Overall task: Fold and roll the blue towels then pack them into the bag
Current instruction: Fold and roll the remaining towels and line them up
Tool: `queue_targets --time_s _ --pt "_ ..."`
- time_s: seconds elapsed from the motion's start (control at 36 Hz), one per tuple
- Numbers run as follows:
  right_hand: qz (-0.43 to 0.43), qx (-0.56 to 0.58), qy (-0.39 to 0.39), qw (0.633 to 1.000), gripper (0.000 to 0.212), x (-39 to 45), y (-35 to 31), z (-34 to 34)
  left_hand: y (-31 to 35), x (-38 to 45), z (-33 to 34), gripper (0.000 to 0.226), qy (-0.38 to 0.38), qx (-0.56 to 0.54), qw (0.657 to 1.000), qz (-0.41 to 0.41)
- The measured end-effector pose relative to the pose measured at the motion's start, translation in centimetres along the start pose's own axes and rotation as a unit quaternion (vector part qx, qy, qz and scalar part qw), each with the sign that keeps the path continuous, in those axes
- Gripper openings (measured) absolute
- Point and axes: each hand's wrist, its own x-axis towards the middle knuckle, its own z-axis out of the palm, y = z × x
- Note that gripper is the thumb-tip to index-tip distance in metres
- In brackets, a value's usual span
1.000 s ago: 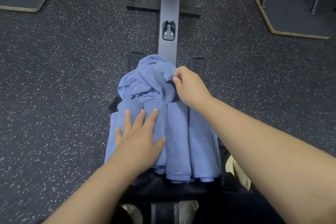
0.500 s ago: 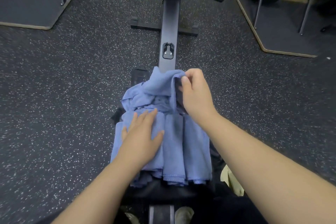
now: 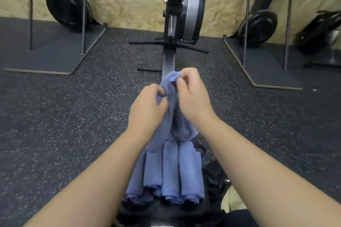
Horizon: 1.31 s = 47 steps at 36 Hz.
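Both hands raised, close together — left (image 3: 150,102), right (image 3: 192,96) — fingers curled, pinching.

No text, label, brand, number or sign can be read anywhere in the view; every surface shown is unmarked or blurred.

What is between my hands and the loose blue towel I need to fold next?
Nothing. The left hand and right hand both already pinch the loose towel, lifted above the folded towels. A dark bag seems to sit right of them.
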Motion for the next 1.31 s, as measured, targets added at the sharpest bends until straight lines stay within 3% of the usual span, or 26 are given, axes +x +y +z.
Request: queue_targets --time_s 0.11,0.25,0.39,0.56,0.64,0.75,0.86,0.92,1.0,1.19,1.31 --pt "-0.019 0.001 0.008 1.0 0.011 0.0 -2.7 -1.7 2.1 -0.1 -2.4 0.005 0.002 0.019 1.0 0.015" --pt "-0.043 -0.011 0.012 0.999 0.018 -0.2 -6.4 -3.5 4.0 -1.5 -4.0 0.04 -0.062 0.022 0.997 0.04" --pt "-0.073 -0.015 0.017 0.997 0.011 -1.3 -10.1 -5.2 6.2 -3.1 -5.7 0.017 0.012 0.016 0.998 0.059" --pt "-0.068 -0.047 0.037 0.996 0.006 -3.6 -12.9 -8.0 7.9 -4.5 -9.9 0.028 0.096 0.016 0.989 0.111" --pt "-0.069 -0.08 0.033 0.994 0.004 -4.8 -14.0 -9.3 8.4 -4.8 -11.7 0.031 0.101 0.049 0.986 0.124" --pt "-0.07 -0.092 0.017 0.993 0.003 -6.5 -15.9 -10.4 10.4 -6.5 -13.2 0.014 0.058 0.04 0.983 0.172" --pt "-0.099 -0.094 0.006 0.991 0.004 -7.7 -18.7 -10.6 12.4 -8.9 -13.7 0.065 0.017 0.033 0.988 0.149" --pt "-0.121 -0.092 0.0 0.988 0.004 -8.1 -20.4 -10.8 13.5 -9.8 -14.3 0.055 0.041 0.048 0.986 0.154" --pt "-0.152 -0.1 -0.016 0.983 0.005 -8.7 -22.5 -11.2 15.1 -10.5 -15.8 0.02 0.111 0.057 0.977 0.175" --pt "-0.177 -0.167 0.014 0.97 0.006 -10.1 -23.4 -12.7 17.1 -12.1 -19.6 0.02 0.137 0.037 0.972 0.187" --pt "-0.174 -0.22 0.028 0.959 0.013 -11.3 -22.8 -13.4 18.0 -13.9 -21.0 0.032 0.118 0.011 0.972 0.202"
